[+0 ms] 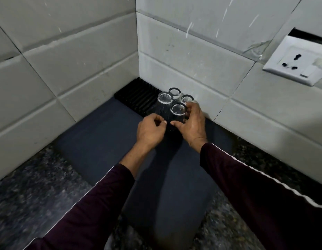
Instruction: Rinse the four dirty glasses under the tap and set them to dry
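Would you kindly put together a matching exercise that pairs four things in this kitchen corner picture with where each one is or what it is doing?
Things:
1. right hand
2. left hand
3. white wall socket with a switch
4. black ribbed drying rack

Places or states:
A. mounted on the tiled wall at the right
B. fingers around the nearest clear upturned glass
C. lying in the corner at the foot of the walls
D. fingers curled, beside the glasses, holding nothing

Pairs: 1-B, 2-D, 3-A, 4-C
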